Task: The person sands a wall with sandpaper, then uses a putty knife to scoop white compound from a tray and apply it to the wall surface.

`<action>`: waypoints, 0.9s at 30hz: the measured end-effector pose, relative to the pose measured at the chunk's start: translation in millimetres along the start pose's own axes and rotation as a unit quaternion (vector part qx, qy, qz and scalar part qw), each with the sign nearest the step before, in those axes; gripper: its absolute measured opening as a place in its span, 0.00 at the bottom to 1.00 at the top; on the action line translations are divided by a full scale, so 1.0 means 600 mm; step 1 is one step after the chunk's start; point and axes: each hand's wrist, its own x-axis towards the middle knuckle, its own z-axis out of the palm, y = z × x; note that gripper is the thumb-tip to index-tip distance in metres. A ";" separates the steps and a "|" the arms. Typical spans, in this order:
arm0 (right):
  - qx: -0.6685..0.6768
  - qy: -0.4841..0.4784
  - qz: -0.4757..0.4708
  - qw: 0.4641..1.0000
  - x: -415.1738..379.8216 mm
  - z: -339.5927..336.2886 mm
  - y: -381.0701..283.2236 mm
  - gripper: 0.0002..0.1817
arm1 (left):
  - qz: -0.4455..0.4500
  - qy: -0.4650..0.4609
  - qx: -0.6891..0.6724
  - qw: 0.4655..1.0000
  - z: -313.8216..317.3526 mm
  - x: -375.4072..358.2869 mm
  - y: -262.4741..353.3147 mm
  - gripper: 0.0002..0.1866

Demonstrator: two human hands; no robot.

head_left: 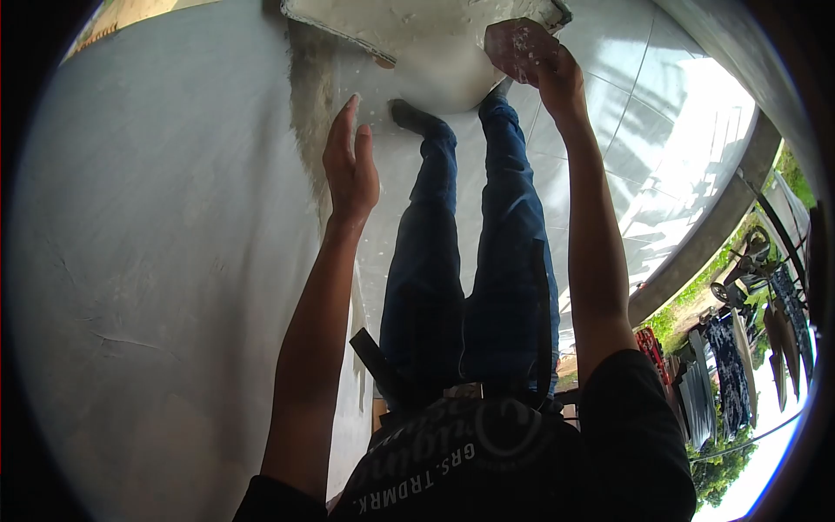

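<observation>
My left hand [351, 170] is held up beside the grey wall, fingers stretched out and thumb apart, with nothing in it. My right hand [561, 83] is closed on a flat, dark reddish-brown piece [520, 50] speckled with white; its exact kind I cannot tell. That piece overlaps the right end of a white-smeared board [417, 22] with a dark, rough edge. Below the board, a smooth, blurred whitish mass [444, 76] hangs in view above my feet and hides part of the floor.
A smooth grey wall [165, 226] fills the left, with a rough brownish strip [310, 104] along its edge. Pale floor tiles [609, 43] show white spots near my feet. At the right, beyond a raised ledge [696, 235], are a motorbike [739, 270] and hanging cloths [729, 365].
</observation>
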 end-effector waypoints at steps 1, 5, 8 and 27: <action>-0.023 0.004 0.013 1.000 -0.006 0.001 0.013 0.24 | 0.004 -0.005 0.011 1.000 0.002 0.002 0.001 0.28; -0.021 0.032 0.029 0.999 -0.026 0.022 0.052 0.23 | 0.006 -0.009 0.017 1.000 0.009 0.009 0.006 0.28; -0.044 0.090 0.061 0.993 -0.053 0.040 0.039 0.21 | 0.016 -0.013 0.011 1.000 0.013 0.008 0.002 0.28; 0.043 0.150 0.117 0.981 -0.072 0.133 0.036 0.16 | -0.001 -0.013 0.018 1.000 0.018 -0.005 -0.002 0.27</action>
